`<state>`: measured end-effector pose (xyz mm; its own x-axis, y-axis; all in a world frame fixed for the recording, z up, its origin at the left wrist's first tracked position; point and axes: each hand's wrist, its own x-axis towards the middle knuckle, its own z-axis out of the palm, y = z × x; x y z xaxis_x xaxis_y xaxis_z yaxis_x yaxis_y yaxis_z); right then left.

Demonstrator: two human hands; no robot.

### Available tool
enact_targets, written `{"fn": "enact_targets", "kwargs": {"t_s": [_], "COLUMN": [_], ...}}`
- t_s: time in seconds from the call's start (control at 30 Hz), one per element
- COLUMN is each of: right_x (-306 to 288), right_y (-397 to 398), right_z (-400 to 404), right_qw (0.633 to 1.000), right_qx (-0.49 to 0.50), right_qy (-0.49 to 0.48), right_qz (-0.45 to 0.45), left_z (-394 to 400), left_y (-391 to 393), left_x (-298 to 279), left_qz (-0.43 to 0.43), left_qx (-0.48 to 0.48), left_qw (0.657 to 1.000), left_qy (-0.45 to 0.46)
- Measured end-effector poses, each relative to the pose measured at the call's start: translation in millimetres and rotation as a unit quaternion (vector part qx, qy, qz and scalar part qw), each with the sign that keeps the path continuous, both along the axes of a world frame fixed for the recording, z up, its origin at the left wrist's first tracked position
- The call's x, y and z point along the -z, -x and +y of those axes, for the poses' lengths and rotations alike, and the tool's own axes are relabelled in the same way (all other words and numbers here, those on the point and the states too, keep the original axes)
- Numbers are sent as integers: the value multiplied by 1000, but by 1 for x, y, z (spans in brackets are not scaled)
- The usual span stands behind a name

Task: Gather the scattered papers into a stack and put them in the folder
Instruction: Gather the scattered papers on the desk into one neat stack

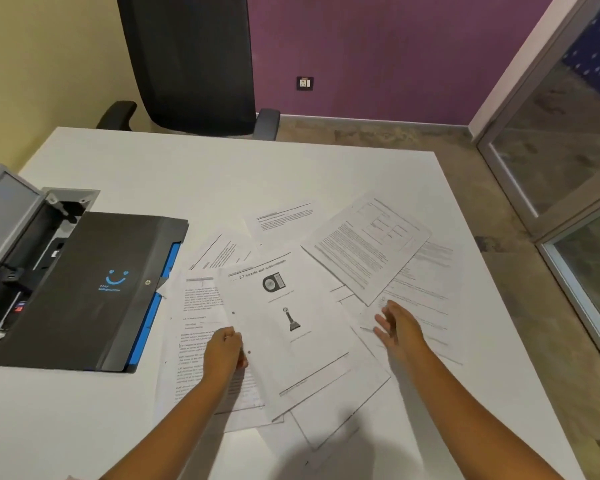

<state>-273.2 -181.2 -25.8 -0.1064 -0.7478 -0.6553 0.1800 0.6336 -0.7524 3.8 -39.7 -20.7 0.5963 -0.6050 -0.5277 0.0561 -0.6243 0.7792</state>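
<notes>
Several printed white papers lie scattered and overlapping on the white table point(326, 174). My left hand point(224, 353) pinches the left edge of the top sheet with two pictures point(291, 334), which sits slightly lifted over the others. Spread open, my right hand point(397, 325) hovers over the sheets on the right, just below a text page with a diagram point(368, 244). Another text sheet point(191, 317) lies under my left hand. At the left, a closed black folder point(87, 292) with a blue smiley logo and blue inner edge lies flat.
An open grey cable box point(21, 216) with plugs and wires is sunk into the table under the folder's left side. A black office chair point(194, 64) stands at the far edge. The table's right edge drops to the floor beside a glass partition point(568, 161).
</notes>
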Motion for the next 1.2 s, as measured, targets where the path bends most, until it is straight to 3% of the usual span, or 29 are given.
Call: {"fn": "enact_targets", "kwargs": {"t_s": [0.27,0.4,0.67,0.97,1.2], "right_x": [-7,-14,-19,-22,-39], "right_y": [-26,-29,-9,24,20], "right_z": [-37,-48,-9,61,71], "right_qw": [997,994,988,956,923], "right_qx": [-14,-26,-36,-237,-330], "right_qy": [-76,-100,-137,-157,-38], "right_qz": [-5,48,64,70,194], "left_z": [0,-1,4,11,11], "left_y": [-1,-2,3,3,10], "left_x": [-5,-7,-4,-4,-13], "left_qz": [-14,-7,-29,-64,-5], "left_qx": [6,-21,-19,22,11], "left_qw": [1000,999,999,998,1000], "left_qy": [27,42,28,-2,5]}}
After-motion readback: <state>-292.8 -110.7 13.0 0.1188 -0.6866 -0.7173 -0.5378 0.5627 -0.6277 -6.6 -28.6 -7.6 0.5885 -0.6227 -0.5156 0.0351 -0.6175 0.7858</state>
